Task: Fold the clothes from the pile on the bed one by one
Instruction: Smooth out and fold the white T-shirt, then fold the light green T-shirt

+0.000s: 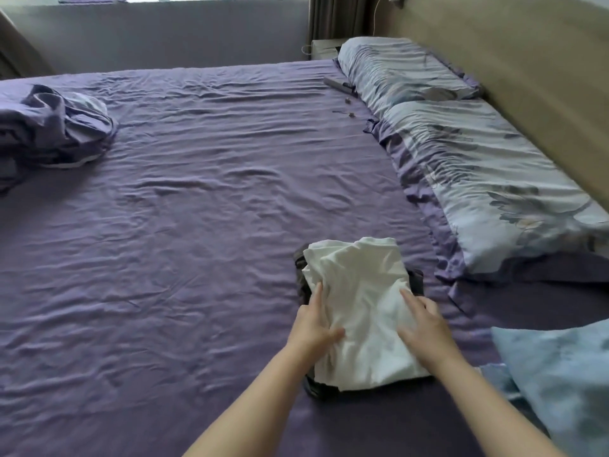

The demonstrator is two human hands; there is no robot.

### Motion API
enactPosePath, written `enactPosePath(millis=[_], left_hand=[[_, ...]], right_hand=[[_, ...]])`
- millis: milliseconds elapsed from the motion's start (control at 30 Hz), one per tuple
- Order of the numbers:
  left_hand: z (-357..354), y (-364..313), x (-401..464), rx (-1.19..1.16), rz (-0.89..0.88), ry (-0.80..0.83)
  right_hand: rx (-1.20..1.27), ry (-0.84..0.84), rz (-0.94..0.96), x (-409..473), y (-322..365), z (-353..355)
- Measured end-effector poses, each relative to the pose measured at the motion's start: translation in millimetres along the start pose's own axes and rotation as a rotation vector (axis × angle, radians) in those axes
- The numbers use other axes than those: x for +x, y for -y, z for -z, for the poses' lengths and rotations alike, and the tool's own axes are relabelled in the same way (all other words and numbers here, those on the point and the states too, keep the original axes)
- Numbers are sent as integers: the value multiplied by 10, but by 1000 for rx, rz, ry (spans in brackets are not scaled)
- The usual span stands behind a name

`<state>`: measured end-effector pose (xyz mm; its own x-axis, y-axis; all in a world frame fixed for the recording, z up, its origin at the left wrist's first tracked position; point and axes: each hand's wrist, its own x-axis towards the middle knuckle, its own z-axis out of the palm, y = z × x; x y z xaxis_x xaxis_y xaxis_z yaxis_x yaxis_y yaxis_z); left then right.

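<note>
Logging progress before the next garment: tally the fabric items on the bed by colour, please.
White: 1, folded garment under both hands, left, right
Dark: 1, garment beneath it
Purple: 1, bundle
Floral blue: 2, far pillow, near pillow
Light blue: 1, cloth
Total: 6

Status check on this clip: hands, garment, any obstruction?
Left hand and right hand flat, pressing white garment. Garment folded, lying on dark clothing on purple sheet. Nothing in the way.
</note>
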<state>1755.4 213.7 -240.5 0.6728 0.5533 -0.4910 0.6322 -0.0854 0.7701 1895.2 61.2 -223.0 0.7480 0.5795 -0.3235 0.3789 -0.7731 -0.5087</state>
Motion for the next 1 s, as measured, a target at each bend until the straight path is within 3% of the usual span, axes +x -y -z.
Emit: enactPosePath(millis=[200,433,633,733,900,1000], left_hand=[[171,89,-238,132,143,-62],[724,292,-866,378,188,-118],[1301,745,-1435,474,248,-162],[1594,1090,-1706,470,286,-176],[2154,1757,-2159,434,347,-183],[2532,2157,-2434,419,395,-185]], right_hand=[[-420,-89,82,-149,250,29],[-482,-10,395,-572,935,-220],[-537,46,555,-951,1570,-735],[-587,29,595,-1157,1873,-1075],[-647,177,566,-1554,2397,-1709],[-659,130,623,-1774,2827,-2105]])
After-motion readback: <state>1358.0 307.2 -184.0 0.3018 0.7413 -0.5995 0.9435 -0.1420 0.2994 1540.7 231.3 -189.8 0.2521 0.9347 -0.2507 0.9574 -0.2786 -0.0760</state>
